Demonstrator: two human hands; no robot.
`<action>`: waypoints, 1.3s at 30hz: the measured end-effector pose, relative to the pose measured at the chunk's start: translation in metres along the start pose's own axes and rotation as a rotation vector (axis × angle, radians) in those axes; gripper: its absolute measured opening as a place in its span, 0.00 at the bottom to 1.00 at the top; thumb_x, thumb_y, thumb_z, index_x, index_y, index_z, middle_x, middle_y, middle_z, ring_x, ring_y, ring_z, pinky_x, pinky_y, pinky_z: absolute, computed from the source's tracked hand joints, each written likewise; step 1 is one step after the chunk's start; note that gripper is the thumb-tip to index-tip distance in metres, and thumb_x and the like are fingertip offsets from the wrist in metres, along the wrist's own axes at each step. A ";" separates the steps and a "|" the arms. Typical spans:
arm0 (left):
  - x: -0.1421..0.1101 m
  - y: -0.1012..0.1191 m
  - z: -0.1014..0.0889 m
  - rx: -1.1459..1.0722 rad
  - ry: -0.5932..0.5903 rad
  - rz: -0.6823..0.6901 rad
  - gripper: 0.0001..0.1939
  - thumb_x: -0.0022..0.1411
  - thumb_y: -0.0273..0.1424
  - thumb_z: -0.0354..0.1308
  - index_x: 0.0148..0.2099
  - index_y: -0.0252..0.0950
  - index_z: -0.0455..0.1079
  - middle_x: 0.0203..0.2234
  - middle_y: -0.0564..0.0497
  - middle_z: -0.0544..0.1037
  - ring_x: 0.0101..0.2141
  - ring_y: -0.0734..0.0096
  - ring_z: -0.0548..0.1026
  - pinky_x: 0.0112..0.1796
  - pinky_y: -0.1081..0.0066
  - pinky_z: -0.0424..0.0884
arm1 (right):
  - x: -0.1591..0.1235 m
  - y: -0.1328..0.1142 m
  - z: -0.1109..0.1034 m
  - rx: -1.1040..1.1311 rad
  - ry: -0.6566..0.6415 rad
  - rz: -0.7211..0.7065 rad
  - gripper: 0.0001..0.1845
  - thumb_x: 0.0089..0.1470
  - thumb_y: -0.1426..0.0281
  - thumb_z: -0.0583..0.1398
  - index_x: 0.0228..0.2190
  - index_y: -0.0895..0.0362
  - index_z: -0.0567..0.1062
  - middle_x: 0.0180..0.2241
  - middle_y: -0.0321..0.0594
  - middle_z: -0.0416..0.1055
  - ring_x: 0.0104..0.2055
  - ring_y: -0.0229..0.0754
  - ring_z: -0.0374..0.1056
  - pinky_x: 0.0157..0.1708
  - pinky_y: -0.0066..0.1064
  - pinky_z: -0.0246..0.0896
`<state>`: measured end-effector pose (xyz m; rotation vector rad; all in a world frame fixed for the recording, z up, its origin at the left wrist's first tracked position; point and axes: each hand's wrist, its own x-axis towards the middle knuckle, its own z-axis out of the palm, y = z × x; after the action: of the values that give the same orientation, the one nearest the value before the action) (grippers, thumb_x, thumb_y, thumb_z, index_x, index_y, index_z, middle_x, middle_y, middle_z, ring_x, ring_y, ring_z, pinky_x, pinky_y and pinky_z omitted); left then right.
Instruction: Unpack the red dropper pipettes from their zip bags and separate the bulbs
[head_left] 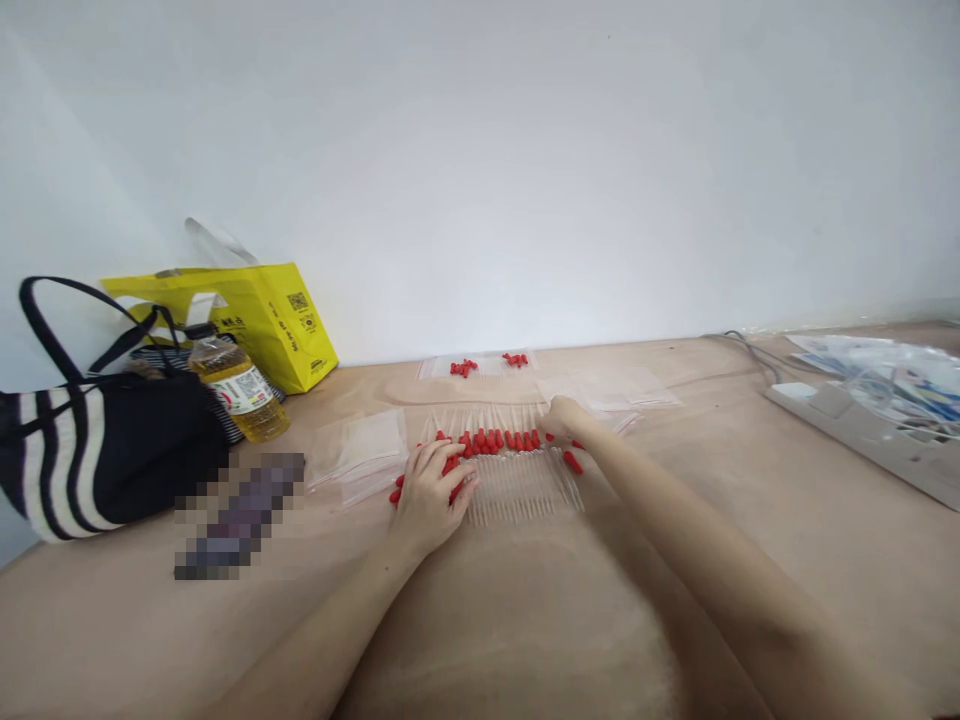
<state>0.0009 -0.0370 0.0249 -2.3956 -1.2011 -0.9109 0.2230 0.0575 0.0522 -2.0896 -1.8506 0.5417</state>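
Note:
Thin clear tubes [525,490] lie side by side in a row on the table in front of me. Red rubber bulbs [491,440] are lined up along their far ends, with more clear tubes [487,415] pointing away behind them. My left hand [431,490] rests over the red bulbs at the left end, fingers stretched and thumb apart, partly hiding them. At the right end of the row is my right hand [566,415], its fingers curled together and mostly hidden from view. One red bulb [572,461] lies just below that wrist.
Clear plastic bags [360,445] lie left, and others [622,388] right. Behind, red pieces [463,369] rest on another bag. At left stand a black striped bag [150,450], an oil bottle [244,390] and a yellow bag [307,330]. A power strip [862,440] is at right.

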 end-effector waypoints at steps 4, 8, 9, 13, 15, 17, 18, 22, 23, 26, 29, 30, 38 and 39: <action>0.000 -0.001 0.001 -0.006 0.005 -0.005 0.08 0.55 0.30 0.52 0.34 0.39 0.72 0.40 0.47 0.73 0.45 0.59 0.66 0.46 0.55 0.61 | -0.018 0.010 -0.013 0.152 -0.069 -0.031 0.07 0.40 0.77 0.54 0.19 0.64 0.73 0.14 0.40 0.66 0.17 0.35 0.62 0.15 0.23 0.50; 0.000 0.001 0.005 -0.009 0.000 0.045 0.09 0.56 0.31 0.52 0.37 0.38 0.72 0.42 0.46 0.73 0.47 0.58 0.66 0.47 0.53 0.60 | -0.056 0.021 -0.008 0.370 -0.147 -0.097 0.10 0.45 0.74 0.51 0.28 0.61 0.71 0.20 0.35 0.69 0.16 0.29 0.58 0.15 0.20 0.51; 0.000 0.003 0.006 -0.011 0.000 0.064 0.09 0.56 0.31 0.51 0.38 0.38 0.71 0.43 0.46 0.72 0.48 0.58 0.65 0.48 0.52 0.58 | -0.066 0.023 -0.002 0.565 -0.182 -0.129 0.08 0.44 0.74 0.52 0.27 0.61 0.70 0.20 0.36 0.69 0.16 0.29 0.58 0.15 0.19 0.51; 0.000 0.017 0.010 -0.037 -0.012 0.137 0.13 0.58 0.32 0.51 0.45 0.37 0.68 0.46 0.46 0.71 0.51 0.58 0.63 0.51 0.50 0.54 | -0.097 0.023 0.024 1.057 -0.195 -0.168 0.06 0.38 0.72 0.58 0.25 0.59 0.67 0.20 0.33 0.69 0.14 0.28 0.56 0.12 0.19 0.48; -0.001 0.024 0.011 -0.059 -0.018 0.175 0.15 0.58 0.32 0.50 0.47 0.36 0.67 0.46 0.46 0.71 0.51 0.59 0.63 0.52 0.51 0.55 | -0.106 0.021 0.035 1.161 -0.209 -0.160 0.10 0.35 0.70 0.61 0.25 0.58 0.67 0.19 0.32 0.70 0.13 0.29 0.58 0.09 0.18 0.45; -0.002 0.030 0.012 -0.080 -0.011 0.215 0.15 0.58 0.32 0.50 0.47 0.35 0.66 0.45 0.46 0.72 0.50 0.60 0.64 0.52 0.52 0.55 | -0.113 0.018 0.044 1.197 -0.241 -0.149 0.14 0.33 0.67 0.64 0.25 0.58 0.68 0.18 0.32 0.70 0.13 0.30 0.59 0.08 0.18 0.44; -0.003 0.032 0.013 -0.090 -0.003 0.235 0.14 0.58 0.32 0.50 0.47 0.35 0.67 0.44 0.47 0.73 0.50 0.60 0.65 0.52 0.53 0.56 | -0.115 0.016 0.047 1.201 -0.256 -0.146 0.15 0.32 0.66 0.65 0.25 0.59 0.68 0.18 0.32 0.70 0.13 0.30 0.60 0.08 0.18 0.44; -0.003 0.036 0.015 -0.111 0.052 0.298 0.10 0.59 0.29 0.49 0.41 0.35 0.69 0.39 0.49 0.76 0.47 0.63 0.68 0.51 0.54 0.58 | -0.119 0.015 0.052 1.188 -0.308 -0.166 0.18 0.30 0.63 0.66 0.26 0.59 0.70 0.19 0.35 0.71 0.13 0.31 0.61 0.09 0.19 0.47; -0.003 0.035 0.015 -0.106 0.068 0.304 0.09 0.59 0.27 0.49 0.40 0.35 0.69 0.39 0.49 0.76 0.47 0.63 0.68 0.51 0.54 0.58 | -0.118 0.017 0.051 1.170 -0.304 -0.180 0.18 0.31 0.62 0.66 0.26 0.59 0.71 0.20 0.36 0.71 0.13 0.31 0.61 0.09 0.19 0.47; -0.003 0.033 0.015 -0.081 0.096 0.293 0.08 0.58 0.26 0.50 0.38 0.35 0.70 0.38 0.49 0.76 0.47 0.63 0.69 0.51 0.52 0.58 | -0.111 0.028 0.041 1.034 -0.123 -0.284 0.17 0.36 0.59 0.63 0.26 0.59 0.73 0.21 0.37 0.71 0.18 0.34 0.63 0.14 0.23 0.53; -0.003 0.029 0.014 -0.064 0.102 0.280 0.09 0.58 0.25 0.50 0.38 0.35 0.70 0.40 0.48 0.76 0.48 0.62 0.68 0.51 0.52 0.59 | -0.106 0.042 0.029 0.697 0.271 -0.516 0.14 0.42 0.59 0.60 0.27 0.58 0.75 0.27 0.40 0.73 0.29 0.40 0.67 0.29 0.33 0.61; -0.003 0.028 0.014 -0.058 0.099 0.277 0.09 0.58 0.25 0.49 0.39 0.35 0.70 0.40 0.48 0.75 0.48 0.62 0.67 0.51 0.52 0.58 | -0.105 0.046 0.027 0.536 0.379 -0.614 0.13 0.44 0.60 0.60 0.29 0.56 0.75 0.30 0.41 0.73 0.34 0.42 0.67 0.36 0.37 0.60; -0.004 0.026 0.015 -0.035 0.045 0.291 0.11 0.58 0.23 0.48 0.41 0.34 0.69 0.42 0.47 0.75 0.50 0.61 0.66 0.51 0.52 0.57 | -0.109 0.035 0.059 -0.131 0.676 -0.995 0.12 0.52 0.70 0.55 0.39 0.52 0.72 0.35 0.36 0.74 0.47 0.43 0.61 0.55 0.49 0.29; -0.004 0.027 0.015 -0.038 0.040 0.295 0.11 0.58 0.23 0.47 0.41 0.34 0.69 0.42 0.47 0.75 0.50 0.61 0.65 0.51 0.52 0.58 | -0.107 0.034 0.063 -0.131 0.694 -0.990 0.12 0.52 0.71 0.54 0.39 0.52 0.72 0.33 0.36 0.74 0.46 0.42 0.61 0.55 0.49 0.29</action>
<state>0.0265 -0.0476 0.0106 -2.4837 -0.7929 -0.8871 0.2131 -0.0550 -0.0104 -0.9419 -2.1232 -0.4887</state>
